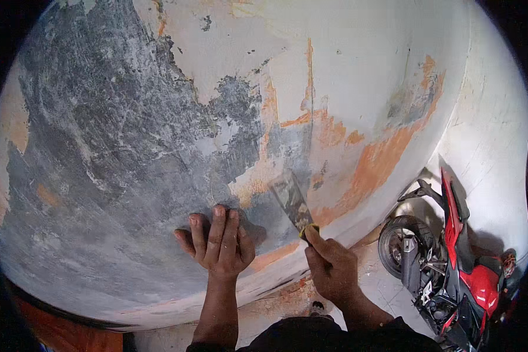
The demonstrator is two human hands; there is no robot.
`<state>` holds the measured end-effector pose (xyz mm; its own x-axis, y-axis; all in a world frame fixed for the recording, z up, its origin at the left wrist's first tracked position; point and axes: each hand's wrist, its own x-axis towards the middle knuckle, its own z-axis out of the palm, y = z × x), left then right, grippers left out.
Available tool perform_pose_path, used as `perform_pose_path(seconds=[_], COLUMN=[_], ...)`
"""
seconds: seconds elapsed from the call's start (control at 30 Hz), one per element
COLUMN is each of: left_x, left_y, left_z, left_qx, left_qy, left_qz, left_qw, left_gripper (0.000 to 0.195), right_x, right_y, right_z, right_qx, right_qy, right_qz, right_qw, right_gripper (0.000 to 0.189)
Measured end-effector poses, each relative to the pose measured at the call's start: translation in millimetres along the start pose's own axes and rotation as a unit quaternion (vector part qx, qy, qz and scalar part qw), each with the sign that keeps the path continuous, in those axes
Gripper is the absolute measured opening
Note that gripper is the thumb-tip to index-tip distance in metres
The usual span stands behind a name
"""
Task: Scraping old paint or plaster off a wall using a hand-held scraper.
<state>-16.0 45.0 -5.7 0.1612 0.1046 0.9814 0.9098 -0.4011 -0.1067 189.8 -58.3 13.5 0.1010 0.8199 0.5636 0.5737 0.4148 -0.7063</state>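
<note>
My right hand (pixel 332 264) grips the handle of a scraper, its flat metal blade (pixel 291 200) pointing up and to the left over the wall (pixel 127 185). Slight blur lies on the blade's end, so I cannot tell whether it touches the surface. To the left, my left hand (pixel 222 246) rests on the grey part of the wall with fingers spread and holds nothing. Around both hands the wall is patchy: bare grey plaster, remaining pale paint (pixel 365 53) and orange older paint (pixel 380 163). Most of the scraper's handle is hidden in my fist.
A red and black motorcycle (pixel 453 264) stands on the tiled floor (pixel 380 286) at the right, beside a white side wall (pixel 493 145). Reddish debris (pixel 297 290) lies along the wall's foot. At the lower left is a brown-orange panel (pixel 70 325).
</note>
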Motion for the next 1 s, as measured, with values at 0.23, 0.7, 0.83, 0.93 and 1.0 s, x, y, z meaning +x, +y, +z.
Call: perform_pose_path(seconds=[0.23,0.7,0.83,0.93,1.0], left_x=[3,5,1,2,1], left_y=[4,6,3,3,1], left_z=[0,2,-3,1,-1], left_qx=[-0.001,0.000,0.001,-0.001,0.002], left_qy=[-0.005,-0.001,-0.002,0.004,0.006], left_qz=[-0.008,-0.003,0.000,0.001,0.002], left_qw=[1.000,1.000,1.000,1.000,1.000], left_gripper=[0.030,0.031,0.030,0.030,0.030], right_x=[19,24,-15,-15,6], right_y=[-11,-15,6,7,-10], right_z=[-6,2,28,24,15], right_qx=[0.034,0.045,0.027,0.000,0.035], right_qy=[0.000,0.033,0.018,-0.002,-0.013], right_qz=[-0.009,-0.059,-0.026,0.018,0.021], right_qw=[0.999,0.997,0.999,1.000,0.999], right_gripper=[0.041,0.046,0.046,0.038,0.037])
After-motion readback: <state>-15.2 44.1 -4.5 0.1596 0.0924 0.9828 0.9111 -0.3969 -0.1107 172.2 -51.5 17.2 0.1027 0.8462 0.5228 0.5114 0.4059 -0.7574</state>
